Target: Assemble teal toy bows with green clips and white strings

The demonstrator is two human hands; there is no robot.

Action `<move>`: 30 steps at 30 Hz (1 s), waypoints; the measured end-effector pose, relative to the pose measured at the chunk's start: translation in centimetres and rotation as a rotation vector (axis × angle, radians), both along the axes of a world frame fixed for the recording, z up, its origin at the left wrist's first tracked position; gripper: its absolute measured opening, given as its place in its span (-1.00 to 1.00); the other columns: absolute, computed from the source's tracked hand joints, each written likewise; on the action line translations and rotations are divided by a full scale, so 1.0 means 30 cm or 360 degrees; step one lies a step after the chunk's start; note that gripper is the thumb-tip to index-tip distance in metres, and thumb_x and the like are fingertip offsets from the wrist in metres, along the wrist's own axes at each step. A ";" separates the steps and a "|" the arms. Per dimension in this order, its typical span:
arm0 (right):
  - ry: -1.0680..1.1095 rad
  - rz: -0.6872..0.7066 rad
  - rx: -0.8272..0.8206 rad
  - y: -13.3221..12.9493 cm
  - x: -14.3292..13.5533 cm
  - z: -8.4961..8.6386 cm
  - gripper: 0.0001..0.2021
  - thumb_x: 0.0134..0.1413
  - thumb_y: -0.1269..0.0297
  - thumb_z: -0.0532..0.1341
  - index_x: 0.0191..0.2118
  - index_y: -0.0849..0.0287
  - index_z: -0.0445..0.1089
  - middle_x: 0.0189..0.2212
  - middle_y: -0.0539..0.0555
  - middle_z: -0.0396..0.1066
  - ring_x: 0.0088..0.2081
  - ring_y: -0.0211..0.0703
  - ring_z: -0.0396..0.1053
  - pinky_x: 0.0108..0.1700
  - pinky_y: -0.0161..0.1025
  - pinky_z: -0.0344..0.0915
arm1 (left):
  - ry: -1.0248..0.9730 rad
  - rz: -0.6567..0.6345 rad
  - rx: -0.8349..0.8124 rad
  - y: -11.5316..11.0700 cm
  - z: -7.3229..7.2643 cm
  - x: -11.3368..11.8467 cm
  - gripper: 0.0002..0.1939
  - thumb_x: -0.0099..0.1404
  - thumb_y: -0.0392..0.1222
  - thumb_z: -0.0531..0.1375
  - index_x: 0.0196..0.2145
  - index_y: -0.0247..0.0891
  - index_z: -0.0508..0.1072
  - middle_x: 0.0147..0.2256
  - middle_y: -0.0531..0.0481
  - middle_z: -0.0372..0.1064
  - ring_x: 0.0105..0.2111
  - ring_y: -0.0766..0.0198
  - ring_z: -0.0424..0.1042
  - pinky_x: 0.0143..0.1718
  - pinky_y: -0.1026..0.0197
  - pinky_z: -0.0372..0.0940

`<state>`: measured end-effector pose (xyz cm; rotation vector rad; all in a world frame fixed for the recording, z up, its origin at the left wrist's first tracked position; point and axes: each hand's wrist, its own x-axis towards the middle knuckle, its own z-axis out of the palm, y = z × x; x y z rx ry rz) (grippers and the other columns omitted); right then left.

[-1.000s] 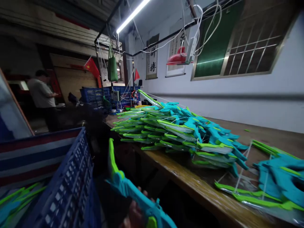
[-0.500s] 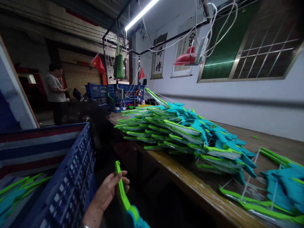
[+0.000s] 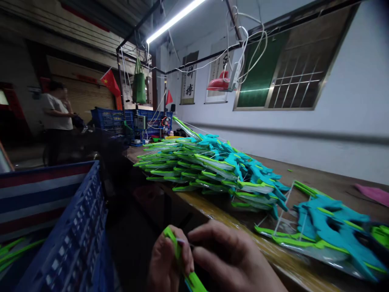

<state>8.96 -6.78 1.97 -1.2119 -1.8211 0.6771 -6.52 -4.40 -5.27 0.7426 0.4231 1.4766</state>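
In the lower middle of the head view my left hand (image 3: 165, 263) is closed around the lime-green arm of a toy bow (image 3: 196, 282). Most of that toy lies below the picture edge. My right hand (image 3: 234, 257) is beside it, thumb and forefinger pinched close to the green arm; what lies between those fingertips is too small to make out. To the right on the table, a pile of similar toy bows (image 3: 203, 166) shows lime-green arms, white strings and teal bodies. Nearer me lie a few more teal-and-green bows (image 3: 331, 219).
A blue plastic crate (image 3: 75, 227) with a striped lining stands at the left, green pieces inside. The wooden table (image 3: 219, 221) has a taped front edge. A pink cloth (image 3: 372, 194) lies at the right. A person (image 3: 56, 113) stands far left. A red lamp (image 3: 219, 83) hangs above.
My right hand has come into view and moved up to the green arm in my left hand. The toy bow has dropped lower in view. The camera has turned right.
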 end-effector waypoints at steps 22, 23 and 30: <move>0.0017 0.0164 0.0509 -0.015 -0.255 -0.013 -0.64 0.48 0.10 0.02 -0.34 0.14 0.33 -0.43 -0.01 0.28 -0.49 -0.32 0.29 -0.44 -0.36 0.20 | -0.0570 -0.0119 -0.0007 -0.003 -0.052 -0.038 -0.40 0.09 0.47 0.25 -0.56 -0.17 0.36 -0.60 0.07 0.10 -0.58 0.28 0.10 -0.53 0.23 0.21; 0.0040 0.0166 0.0493 -0.017 -0.255 -0.013 -0.65 0.47 0.11 0.02 -0.34 0.14 0.33 -0.43 -0.01 0.29 -0.49 -0.32 0.29 -0.43 -0.36 0.20 | -0.0549 -0.0113 -0.0005 -0.004 -0.056 -0.038 -0.39 0.10 0.48 0.24 -0.56 -0.17 0.36 -0.60 0.07 0.11 -0.58 0.27 0.10 -0.53 0.22 0.21; 0.0143 0.0196 0.0476 -0.011 -0.256 -0.009 -0.72 0.44 0.21 0.07 -0.35 0.14 0.30 -0.44 -0.04 0.27 -0.49 -0.35 0.26 -0.42 -0.42 0.19 | -0.0693 -0.0253 -0.0072 -0.013 -0.047 -0.044 -0.47 0.06 0.36 0.36 -0.52 -0.21 0.48 -0.58 0.06 0.18 -0.56 0.32 0.11 -0.55 0.29 0.16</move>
